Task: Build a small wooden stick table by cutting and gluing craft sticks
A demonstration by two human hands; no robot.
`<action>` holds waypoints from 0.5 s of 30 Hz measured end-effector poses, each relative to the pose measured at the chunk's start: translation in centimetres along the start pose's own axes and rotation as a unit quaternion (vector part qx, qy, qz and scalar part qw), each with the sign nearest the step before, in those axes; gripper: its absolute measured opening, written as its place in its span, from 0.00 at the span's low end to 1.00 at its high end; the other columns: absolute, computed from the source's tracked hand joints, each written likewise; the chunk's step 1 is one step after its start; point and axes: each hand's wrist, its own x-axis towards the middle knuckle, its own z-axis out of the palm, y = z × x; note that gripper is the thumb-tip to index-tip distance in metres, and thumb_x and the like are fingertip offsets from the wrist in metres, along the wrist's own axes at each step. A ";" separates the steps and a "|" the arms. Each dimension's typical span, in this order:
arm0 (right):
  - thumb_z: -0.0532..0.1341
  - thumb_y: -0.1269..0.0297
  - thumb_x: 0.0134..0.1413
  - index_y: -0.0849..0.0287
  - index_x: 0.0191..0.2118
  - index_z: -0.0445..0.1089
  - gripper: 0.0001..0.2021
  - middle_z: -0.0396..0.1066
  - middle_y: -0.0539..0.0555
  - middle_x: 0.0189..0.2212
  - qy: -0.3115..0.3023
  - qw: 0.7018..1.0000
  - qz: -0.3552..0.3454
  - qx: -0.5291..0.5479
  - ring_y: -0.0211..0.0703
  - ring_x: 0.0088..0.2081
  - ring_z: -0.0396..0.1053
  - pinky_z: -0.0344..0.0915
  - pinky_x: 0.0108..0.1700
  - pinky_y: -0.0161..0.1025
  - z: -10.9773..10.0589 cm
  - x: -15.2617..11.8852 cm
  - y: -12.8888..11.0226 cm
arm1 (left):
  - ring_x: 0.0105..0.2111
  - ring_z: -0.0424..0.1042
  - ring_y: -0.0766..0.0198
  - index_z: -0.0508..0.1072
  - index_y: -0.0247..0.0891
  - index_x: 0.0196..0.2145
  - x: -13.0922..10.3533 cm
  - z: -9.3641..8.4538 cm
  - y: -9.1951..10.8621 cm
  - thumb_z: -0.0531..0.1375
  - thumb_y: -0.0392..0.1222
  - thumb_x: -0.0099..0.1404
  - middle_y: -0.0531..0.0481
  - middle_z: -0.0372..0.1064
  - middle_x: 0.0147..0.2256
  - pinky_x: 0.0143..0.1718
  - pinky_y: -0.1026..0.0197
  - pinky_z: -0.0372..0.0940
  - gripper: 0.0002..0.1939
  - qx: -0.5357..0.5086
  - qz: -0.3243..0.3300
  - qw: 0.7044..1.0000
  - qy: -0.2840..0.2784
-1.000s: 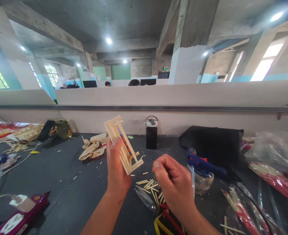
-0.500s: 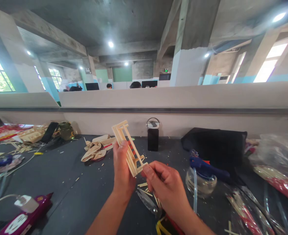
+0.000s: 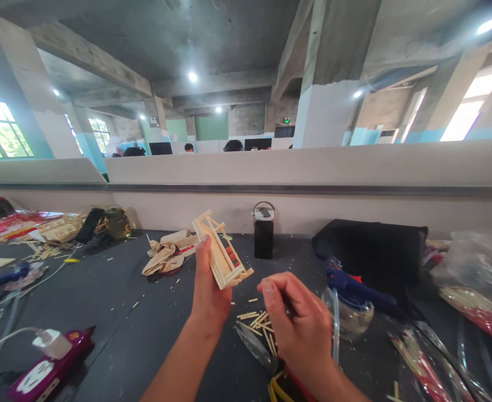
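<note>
A small frame of pale wooden sticks (image 3: 219, 251) is held up over the dark table by my left hand (image 3: 212, 285), its thumb on the near side and fingers behind. Just right of the frame, apart from it, my right hand (image 3: 298, 318) has thumb and index finger pinched together; whatever may be between the tips is too small to make out. Short cut sticks (image 3: 264, 324) lie scattered below the hands, beside pliers (image 3: 256, 347) partly hidden near my right wrist.
A blue glue gun (image 3: 361, 287) rests on a glass bowl (image 3: 350, 315) at the right, before a black cloth (image 3: 371, 251). Beige gloves (image 3: 168, 254), a black phone (image 3: 263, 240) and a purple power strip (image 3: 53, 365) are on the table. Bagged sticks (image 3: 476, 312) lie far right.
My right hand has come off the frame's lower corner and moved slightly right and down. The frame has turned in my left hand, showing more of its flat inner side.
</note>
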 end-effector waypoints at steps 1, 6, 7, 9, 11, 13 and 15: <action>0.53 0.68 0.62 0.57 0.29 0.66 0.10 0.68 0.47 0.21 0.002 1.000 0.000 0.000 0.34 0.21 0.65 0.61 0.27 0.31 0.0 0.0 0.0 | 0.24 0.68 0.64 0.70 0.39 0.34 0.1 0.0 0.1 0.61 0.58 0.55 0.52 0.67 0.26 0.25 0.63 0.65 0.19 -0.001 -0.001 1.000 0.001; 0.55 0.65 0.61 0.58 0.31 0.70 0.10 0.68 0.47 0.21 -0.081 0.988 0.092 0.089 0.33 0.20 0.64 0.61 0.24 0.30 0.5 0.1 0.0 | 0.24 0.68 0.64 0.70 0.39 0.35 0.0 0.0 0.0 0.62 0.59 0.55 0.52 0.67 0.26 0.24 0.63 0.65 0.21 0.003 -0.003 1.000 0.017; 0.56 0.65 0.60 0.58 0.32 0.71 0.09 0.70 0.47 0.22 -0.097 0.981 0.122 0.117 0.34 0.21 0.65 0.62 0.24 0.30 0.7 0.1 0.0 | 0.24 0.68 0.64 0.70 0.39 0.35 -0.1 0.0 -0.1 0.62 0.59 0.55 0.52 0.67 0.26 0.24 0.64 0.64 0.21 0.002 0.000 1.000 0.014; 0.58 0.64 0.57 0.58 0.34 0.73 0.07 0.72 0.49 0.24 -0.115 0.963 0.176 0.166 0.34 0.22 0.66 0.63 0.24 0.30 1.0 0.2 0.0 | 0.23 0.67 0.66 0.70 0.39 0.34 -0.4 0.2 -0.2 0.61 0.60 0.55 0.53 0.66 0.26 0.24 0.64 0.64 0.21 0.002 0.006 1.000 0.007; 0.59 0.63 0.55 0.59 0.34 0.74 0.08 0.72 0.49 0.23 -0.122 0.946 0.223 0.199 0.34 0.21 0.66 0.63 0.23 0.30 1.0 0.3 0.0 | 0.22 0.66 0.67 0.69 0.38 0.32 -0.6 0.3 -0.3 0.61 0.60 0.56 0.54 0.65 0.25 0.24 0.65 0.64 0.20 0.008 0.013 1.000 0.003; 0.60 0.61 0.54 0.59 0.32 0.74 0.08 0.71 0.49 0.21 -0.126 0.932 0.260 0.221 0.33 0.18 0.64 0.62 0.21 0.30 0.9 0.5 0.1 | 0.22 0.65 0.67 0.70 0.38 0.32 -0.9 0.4 -0.3 0.62 0.60 0.55 0.55 0.64 0.24 0.23 0.65 0.63 0.21 0.017 0.023 1.000 0.004; 0.61 0.61 0.54 0.60 0.30 0.73 0.09 0.71 0.48 0.20 -0.127 0.924 0.281 0.225 0.32 0.17 0.63 0.61 0.20 0.29 0.8 0.6 0.1 | 0.22 0.65 0.68 0.70 0.38 0.33 -1.1 0.5 -0.4 0.63 0.59 0.54 0.55 0.64 0.25 0.23 0.66 0.62 0.21 0.026 0.047 0.998 0.011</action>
